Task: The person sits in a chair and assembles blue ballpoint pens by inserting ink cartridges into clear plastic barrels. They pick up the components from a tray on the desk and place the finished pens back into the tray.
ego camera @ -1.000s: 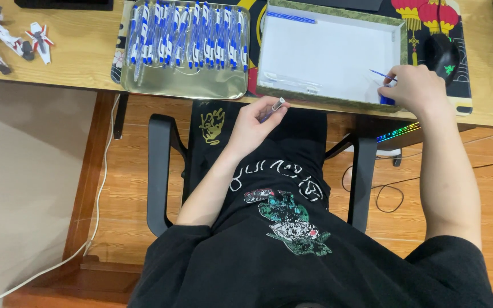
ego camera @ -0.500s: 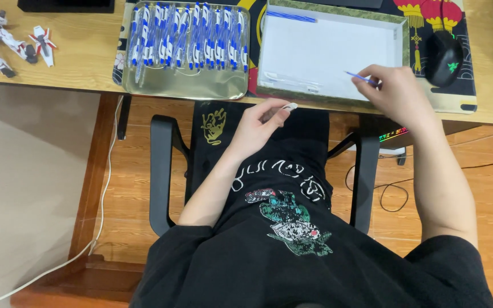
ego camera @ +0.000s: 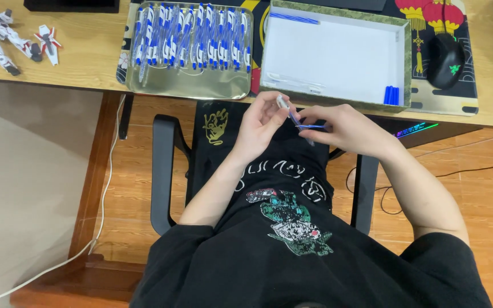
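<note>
My left hand [ego camera: 261, 126] holds a clear pen barrel [ego camera: 284, 105] just below the desk edge. My right hand [ego camera: 346, 126] pinches a thin blue refill [ego camera: 312, 126] whose tip meets the barrel between the two hands. Above them on the desk stands a white-lined box [ego camera: 338, 54] with a few blue caps [ego camera: 392, 94] in its near right corner and a blue refill along its far edge. To its left a metal tray [ego camera: 192, 85] holds several blue-and-white pens [ego camera: 192, 37].
A black mouse [ego camera: 445, 60] rests on a patterned mat right of the box. A white and red toy figure [ego camera: 12, 37] lies at the desk's far left. A black chair's arms [ego camera: 164, 171] flank my lap; cables run over the wooden floor.
My right hand has come back from the box's near right corner with the blue refill and met my left hand, which rose slightly with the barrel.
</note>
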